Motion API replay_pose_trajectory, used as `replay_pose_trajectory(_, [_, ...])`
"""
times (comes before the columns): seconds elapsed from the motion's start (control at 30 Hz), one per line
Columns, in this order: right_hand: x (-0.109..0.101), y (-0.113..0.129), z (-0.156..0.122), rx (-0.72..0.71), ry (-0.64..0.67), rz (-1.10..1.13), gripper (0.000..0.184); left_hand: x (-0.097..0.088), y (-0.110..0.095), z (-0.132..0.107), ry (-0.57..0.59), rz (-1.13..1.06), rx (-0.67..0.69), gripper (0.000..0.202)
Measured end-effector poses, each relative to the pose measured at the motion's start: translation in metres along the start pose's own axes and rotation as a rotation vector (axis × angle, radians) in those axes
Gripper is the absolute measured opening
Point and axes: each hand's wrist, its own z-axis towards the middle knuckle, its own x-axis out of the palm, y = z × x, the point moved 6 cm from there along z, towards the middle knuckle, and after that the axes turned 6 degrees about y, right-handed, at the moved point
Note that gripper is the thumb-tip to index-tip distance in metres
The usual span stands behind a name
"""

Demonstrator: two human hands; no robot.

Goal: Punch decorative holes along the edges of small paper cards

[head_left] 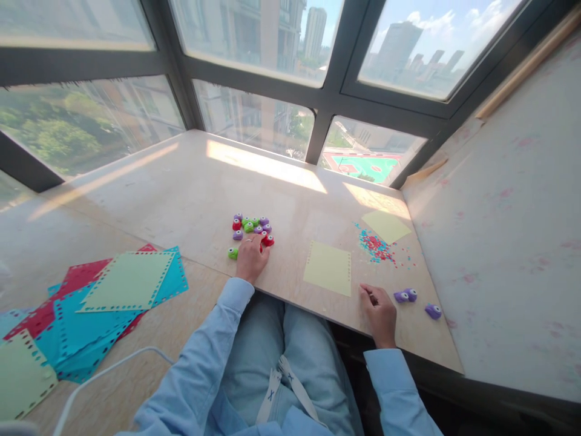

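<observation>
My left hand (251, 257) rests on the pale wooden ledge (181, 188) with its fingers curled against a cluster of small punches (252, 227) in purple, green and red; a green punch (233, 253) lies just left of it. What the fingers hold is hidden. My right hand (379, 312) lies near the ledge's front edge, fingers bent in, beside a yellow paper sheet (328, 267). Two purple punches (405, 295) sit just right of it and a third purple punch (433, 311) lies farther right.
A second yellow sheet (386, 226) and a scatter of red and blue paper bits (376, 247) lie at the right. A stack of punched-edge papers (91, 303) in blue, red and green lies at the left. Windows (254, 115) surround the ledge; a wall (508, 230) rises on the right.
</observation>
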Motion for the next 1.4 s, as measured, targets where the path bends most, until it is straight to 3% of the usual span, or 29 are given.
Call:
replay_pose_trajectory(0.3, [0.001, -0.005, 0.000, -0.002, 0.005, 0.016, 0.042, 0.001, 0.002, -0.002, -0.014, -0.022, -0.075, 0.037])
replay_pose_trajectory(0.5, [0.001, -0.005, 0.000, 0.015, 0.019, 0.027, 0.044, -0.016, -0.006, 0.001, -0.153, -0.140, -0.013, 0.036])
replay_pose_trajectory(0.67, [0.002, -0.005, 0.000, 0.015, 0.024, 0.020, 0.044, -0.029, 0.007, 0.008, -0.237, -0.166, -0.053, 0.031])
replay_pose_trajectory(0.97, [0.002, -0.005, 0.000, 0.016, 0.008, 0.009, 0.042, -0.009, 0.010, 0.040, 0.056, -0.019, -0.036, 0.032])
replay_pose_trajectory(1.2, [0.002, -0.005, 0.001, 0.029, 0.014, 0.018, 0.043, -0.004, -0.002, 0.052, 0.114, 0.070, -0.026, 0.036])
replay_pose_trajectory(1.4, [0.002, -0.003, 0.001, 0.027, 0.008, 0.022, 0.041, 0.005, -0.010, 0.059, 0.197, 0.174, -0.012, 0.026])
